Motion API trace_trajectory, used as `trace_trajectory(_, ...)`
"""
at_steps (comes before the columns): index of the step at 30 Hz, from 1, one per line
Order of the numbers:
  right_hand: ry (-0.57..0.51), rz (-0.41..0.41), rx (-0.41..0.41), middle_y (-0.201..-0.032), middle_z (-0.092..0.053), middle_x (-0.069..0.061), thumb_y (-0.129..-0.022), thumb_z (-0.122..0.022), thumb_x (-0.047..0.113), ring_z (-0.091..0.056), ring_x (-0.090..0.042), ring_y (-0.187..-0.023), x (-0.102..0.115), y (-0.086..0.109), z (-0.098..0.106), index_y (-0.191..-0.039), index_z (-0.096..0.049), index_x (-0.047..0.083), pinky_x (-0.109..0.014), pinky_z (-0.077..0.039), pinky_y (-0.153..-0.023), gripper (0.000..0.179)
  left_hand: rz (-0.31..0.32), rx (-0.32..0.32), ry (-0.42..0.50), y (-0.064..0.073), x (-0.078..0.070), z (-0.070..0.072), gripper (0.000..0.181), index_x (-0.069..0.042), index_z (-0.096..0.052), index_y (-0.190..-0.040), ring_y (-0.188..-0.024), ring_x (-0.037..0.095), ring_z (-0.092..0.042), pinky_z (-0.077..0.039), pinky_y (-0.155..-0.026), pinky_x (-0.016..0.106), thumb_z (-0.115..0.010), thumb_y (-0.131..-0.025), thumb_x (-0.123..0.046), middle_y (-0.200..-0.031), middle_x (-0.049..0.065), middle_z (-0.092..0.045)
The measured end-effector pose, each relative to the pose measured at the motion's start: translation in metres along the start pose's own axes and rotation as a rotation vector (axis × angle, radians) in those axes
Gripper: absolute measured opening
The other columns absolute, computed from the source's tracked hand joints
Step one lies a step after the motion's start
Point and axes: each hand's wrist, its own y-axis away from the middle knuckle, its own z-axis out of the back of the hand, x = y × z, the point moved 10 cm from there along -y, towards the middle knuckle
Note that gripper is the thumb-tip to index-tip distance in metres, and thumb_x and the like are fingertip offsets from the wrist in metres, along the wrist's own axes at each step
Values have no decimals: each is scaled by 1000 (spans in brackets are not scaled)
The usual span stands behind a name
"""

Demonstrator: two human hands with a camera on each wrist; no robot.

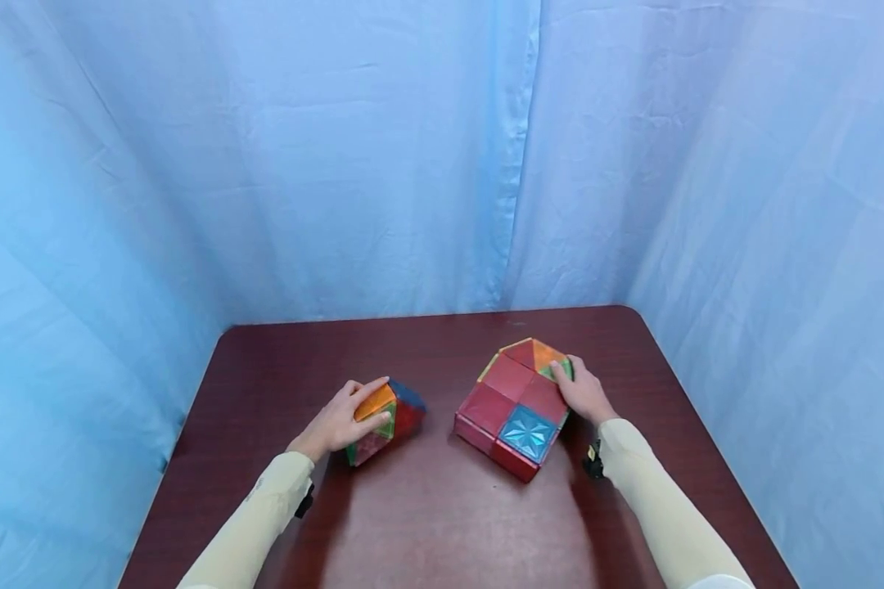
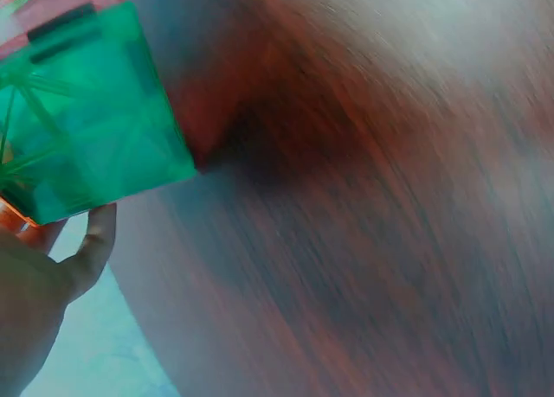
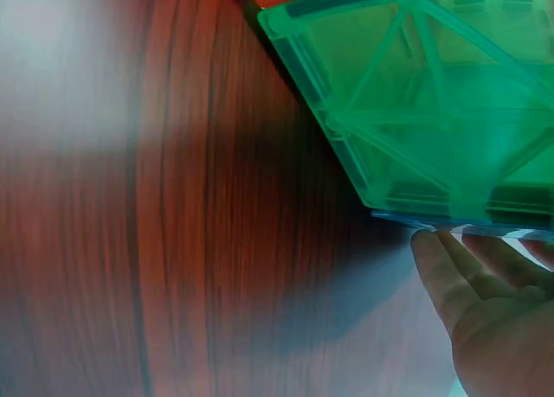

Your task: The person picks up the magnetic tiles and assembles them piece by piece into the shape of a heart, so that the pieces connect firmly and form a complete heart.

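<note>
My left hand (image 1: 333, 421) grips a small magnetic-tile shape (image 1: 396, 411) with orange, green, red and blue faces, thumb and fingers spread across it. In the left wrist view a see-through green square tile (image 2: 95, 112) of it shows, slightly tilted and blurred. To its right lies a larger magnetic-tile block (image 1: 511, 393), mostly red on top, with a blue starburst square at the near corner. My right hand (image 1: 584, 394) holds that block at its far right corner, thumb on top. Green side tiles (image 3: 433, 112) face the right wrist camera; some right fingers are partly hidden.
Both shapes are over a dark red-brown wooden table (image 1: 427, 523), with a gap between them. Pale blue curtains (image 1: 368, 164) hang behind the table and along both sides. Dark straps (image 1: 593, 460) sit at the cuffs of the cream sleeves.
</note>
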Motion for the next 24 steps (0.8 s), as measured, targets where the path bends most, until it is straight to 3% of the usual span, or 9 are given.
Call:
trace_trajectory(4,-20,49,27,-152,-41,-28,-99,-32,73,-46,-44,-132,24,5,-20,-160,-20,8,-64,-39,-110,90,83,-27,200,-6,6,3,69,-37,-37,-157,-101,22,-54,-48,-86,41,-61,-96,-58,-127,9,-53)
trace_trajectory(7,-34,70,38,-152,-41,-27,-100,-33,71,-46,-44,-134,37,9,-32,-160,-21,8,-64,-38,-110,88,115,-41,374,-11,6,1,64,-28,-35,-158,-103,22,-56,-48,-90,39,-56,-101,-50,-129,14,-57)
trace_trajectory(11,-69,77,20,-149,-46,-26,-100,-35,70,-49,-42,-130,50,14,-45,-159,-25,9,-63,-40,-109,85,172,-41,676,-20,7,-9,61,-16,-32,-159,-91,18,-61,-52,-86,39,-48,-106,-41,-120,19,-60)
trace_trajectory(14,-92,79,4,-145,-49,-24,-101,-38,67,-51,-40,-126,59,19,-52,-157,-28,9,-61,-42,-108,81,232,-15,789,-26,9,-21,62,-12,-30,-160,-82,17,-62,-57,-81,47,-43,-108,-43,-118,23,-61)
trace_trajectory(16,-98,78,-3,-144,-50,-24,-102,-39,65,-52,-39,-126,63,22,-55,-156,-28,9,-61,-42,-108,79,241,22,758,-28,5,-29,65,-9,-29,-160,-83,18,-63,-58,-79,52,-40,-108,-46,-120,25,-61)
trace_trajectory(20,-113,70,-12,-148,-47,-24,-102,-40,64,-50,-39,-130,68,29,-60,-157,-28,8,-61,-40,-110,79,218,84,597,-30,-4,-40,65,-10,-30,-160,-101,23,-62,-53,-94,50,-39,-108,-48,-133,23,-60)
trace_trajectory(24,-153,52,-36,-149,-46,-24,-102,-42,63,-49,-39,-129,68,34,-62,-157,-29,7,-61,-40,-111,80,186,53,446,-31,-11,-35,62,-12,-37,-158,-122,32,-56,-40,-111,54,-41,-107,-47,-140,20,-57)
